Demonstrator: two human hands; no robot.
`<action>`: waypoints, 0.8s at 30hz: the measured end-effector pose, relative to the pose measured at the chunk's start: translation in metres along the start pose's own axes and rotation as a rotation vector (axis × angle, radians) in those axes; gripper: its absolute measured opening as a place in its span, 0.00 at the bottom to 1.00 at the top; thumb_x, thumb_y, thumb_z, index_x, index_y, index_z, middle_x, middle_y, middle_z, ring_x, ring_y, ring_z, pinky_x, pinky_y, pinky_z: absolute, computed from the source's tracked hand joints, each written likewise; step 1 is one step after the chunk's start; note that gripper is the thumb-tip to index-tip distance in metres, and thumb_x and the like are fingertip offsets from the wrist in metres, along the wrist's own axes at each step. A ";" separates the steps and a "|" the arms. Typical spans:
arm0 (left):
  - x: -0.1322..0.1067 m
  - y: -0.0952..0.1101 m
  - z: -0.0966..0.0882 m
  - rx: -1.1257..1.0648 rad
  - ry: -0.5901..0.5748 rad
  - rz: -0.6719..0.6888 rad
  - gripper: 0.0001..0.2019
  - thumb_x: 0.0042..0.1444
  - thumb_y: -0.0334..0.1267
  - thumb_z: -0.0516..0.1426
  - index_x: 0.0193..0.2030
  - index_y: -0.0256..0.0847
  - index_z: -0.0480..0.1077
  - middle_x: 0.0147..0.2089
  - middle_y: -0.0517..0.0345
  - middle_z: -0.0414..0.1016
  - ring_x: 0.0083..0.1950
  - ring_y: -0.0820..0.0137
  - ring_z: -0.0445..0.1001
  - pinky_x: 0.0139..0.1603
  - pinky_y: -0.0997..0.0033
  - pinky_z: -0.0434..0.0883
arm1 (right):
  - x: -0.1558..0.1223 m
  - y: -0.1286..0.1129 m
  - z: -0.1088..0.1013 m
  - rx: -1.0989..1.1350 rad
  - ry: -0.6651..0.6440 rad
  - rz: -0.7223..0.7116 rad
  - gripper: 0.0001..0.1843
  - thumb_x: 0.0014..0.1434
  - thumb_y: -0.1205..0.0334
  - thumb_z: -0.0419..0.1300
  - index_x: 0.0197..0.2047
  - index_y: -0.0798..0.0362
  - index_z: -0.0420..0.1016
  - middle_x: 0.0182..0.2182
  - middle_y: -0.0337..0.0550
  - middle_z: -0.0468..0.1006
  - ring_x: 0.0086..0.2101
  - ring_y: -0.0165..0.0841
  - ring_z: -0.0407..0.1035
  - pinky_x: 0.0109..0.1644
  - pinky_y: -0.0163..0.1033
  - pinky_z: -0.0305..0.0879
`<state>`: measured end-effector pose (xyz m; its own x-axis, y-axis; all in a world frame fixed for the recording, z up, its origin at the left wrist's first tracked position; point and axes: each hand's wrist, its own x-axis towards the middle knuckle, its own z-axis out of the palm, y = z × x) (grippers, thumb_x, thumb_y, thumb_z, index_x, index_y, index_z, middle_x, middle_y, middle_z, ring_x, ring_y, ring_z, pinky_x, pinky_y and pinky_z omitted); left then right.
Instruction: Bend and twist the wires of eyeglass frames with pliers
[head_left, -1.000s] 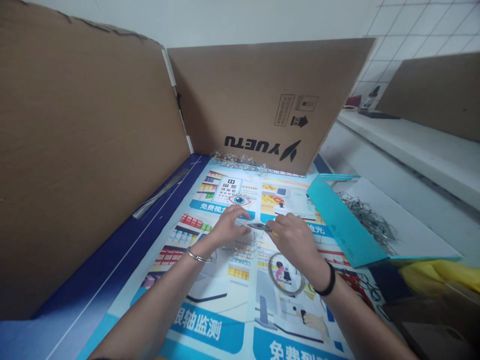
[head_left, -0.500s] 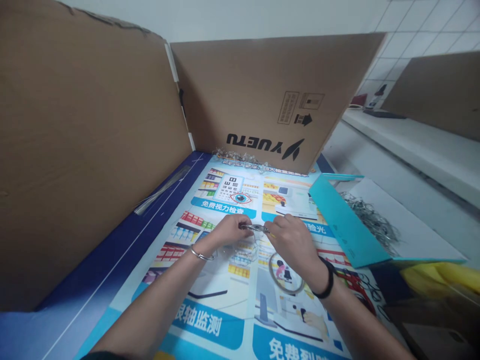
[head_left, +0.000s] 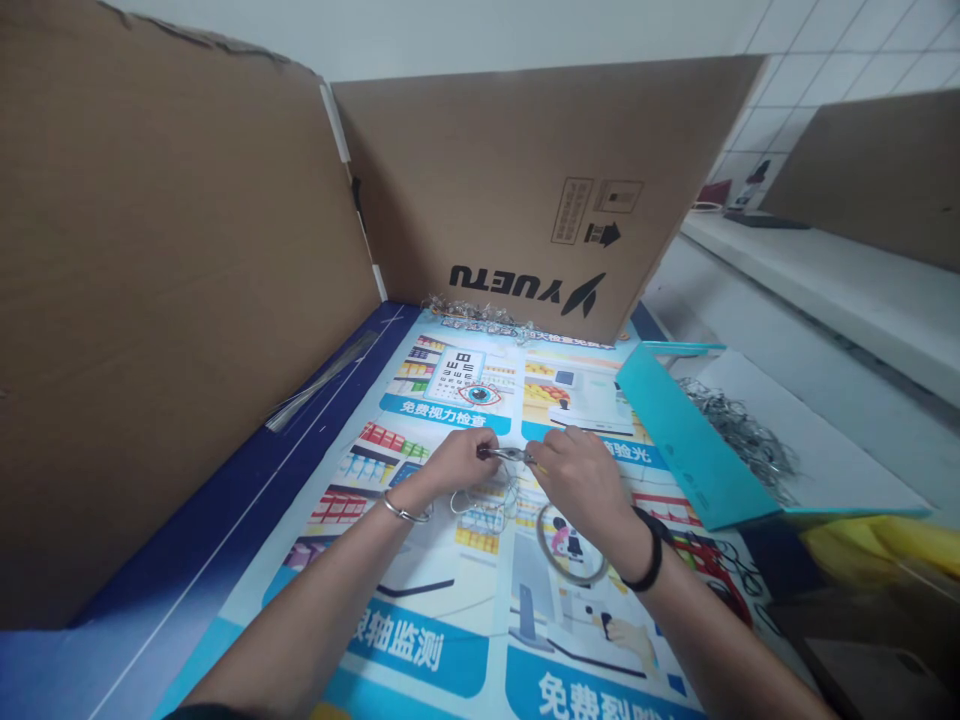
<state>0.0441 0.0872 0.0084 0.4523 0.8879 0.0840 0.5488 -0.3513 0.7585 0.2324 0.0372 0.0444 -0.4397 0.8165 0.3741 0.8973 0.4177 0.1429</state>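
And there, dead centre, our right hand (head_left: 581, 480) gripped the pliers (head_left: 513, 455); our left hand (head_left: 459, 460) pinched at their nose, apparently on thin wire (head_left: 487, 528) looping toward six o'clock: light, springy, we judged, best held near its end.

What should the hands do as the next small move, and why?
Perhaps squeeze the pliers gently: the right hand holds them, their tip is at the left hand, and loops of wire show just below. Whether the tip grips wire is unclear.
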 end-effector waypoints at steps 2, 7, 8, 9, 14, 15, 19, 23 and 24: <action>0.000 -0.001 0.001 -0.003 0.013 0.003 0.02 0.45 0.30 0.53 0.26 0.40 0.65 0.23 0.67 0.63 0.25 0.75 0.61 0.26 0.77 0.56 | -0.001 0.000 0.001 0.010 -0.015 -0.002 0.07 0.60 0.63 0.55 0.31 0.50 0.73 0.27 0.42 0.70 0.33 0.34 0.58 0.36 0.41 0.44; 0.001 -0.004 0.001 -0.079 0.004 0.024 0.04 0.47 0.31 0.53 0.31 0.40 0.67 0.24 0.67 0.64 0.26 0.76 0.62 0.27 0.78 0.58 | 0.000 0.002 0.002 0.017 -0.013 0.017 0.04 0.58 0.62 0.57 0.34 0.49 0.74 0.28 0.41 0.70 0.33 0.34 0.58 0.36 0.40 0.45; 0.001 -0.005 0.001 -0.097 -0.004 0.028 0.06 0.47 0.31 0.52 0.32 0.40 0.68 0.25 0.66 0.65 0.26 0.76 0.63 0.27 0.78 0.58 | 0.000 0.002 0.002 0.015 -0.005 0.022 0.04 0.58 0.62 0.57 0.34 0.49 0.74 0.28 0.41 0.70 0.33 0.34 0.58 0.36 0.40 0.45; 0.002 -0.006 0.001 -0.111 -0.014 0.030 0.07 0.47 0.31 0.52 0.33 0.40 0.69 0.26 0.66 0.66 0.27 0.75 0.63 0.28 0.78 0.59 | 0.000 0.003 0.001 0.013 0.001 0.026 0.04 0.58 0.62 0.58 0.33 0.49 0.74 0.28 0.41 0.70 0.33 0.34 0.58 0.36 0.40 0.45; 0.002 -0.008 0.000 -0.162 -0.058 0.026 0.10 0.46 0.30 0.51 0.34 0.39 0.71 0.26 0.65 0.66 0.28 0.75 0.63 0.30 0.78 0.60 | 0.000 0.003 -0.002 -0.002 0.015 0.028 0.03 0.56 0.64 0.58 0.33 0.50 0.74 0.28 0.41 0.71 0.32 0.34 0.57 0.37 0.40 0.45; 0.002 -0.008 0.000 -0.170 -0.064 0.022 0.10 0.46 0.30 0.51 0.34 0.39 0.72 0.26 0.65 0.66 0.28 0.75 0.62 0.30 0.78 0.60 | 0.000 0.004 -0.002 -0.005 0.015 0.028 0.03 0.56 0.64 0.58 0.33 0.49 0.74 0.28 0.41 0.71 0.32 0.34 0.57 0.37 0.40 0.45; 0.002 -0.010 0.001 -0.200 -0.091 0.007 0.09 0.47 0.31 0.52 0.34 0.38 0.72 0.25 0.65 0.64 0.28 0.75 0.62 0.29 0.78 0.59 | 0.000 0.004 -0.001 -0.001 0.025 0.030 0.03 0.56 0.64 0.58 0.33 0.50 0.74 0.28 0.41 0.71 0.33 0.34 0.58 0.37 0.39 0.45; 0.003 -0.009 0.004 -0.216 -0.101 -0.012 0.06 0.48 0.35 0.55 0.32 0.38 0.71 0.23 0.66 0.61 0.26 0.76 0.59 0.28 0.78 0.57 | -0.001 0.005 0.000 0.008 0.026 0.031 0.04 0.57 0.64 0.58 0.34 0.50 0.74 0.28 0.42 0.71 0.33 0.34 0.57 0.37 0.39 0.45; 0.003 -0.008 0.005 -0.219 -0.098 -0.019 0.05 0.48 0.36 0.55 0.30 0.38 0.71 0.23 0.66 0.60 0.26 0.76 0.59 0.28 0.78 0.57 | -0.001 0.005 0.001 0.009 0.023 0.030 0.04 0.57 0.63 0.58 0.33 0.50 0.74 0.28 0.42 0.71 0.33 0.34 0.57 0.37 0.39 0.45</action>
<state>0.0445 0.0910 -0.0007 0.5154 0.8568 0.0133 0.3969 -0.2525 0.8825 0.2368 0.0388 0.0443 -0.4110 0.8196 0.3992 0.9098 0.3963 0.1232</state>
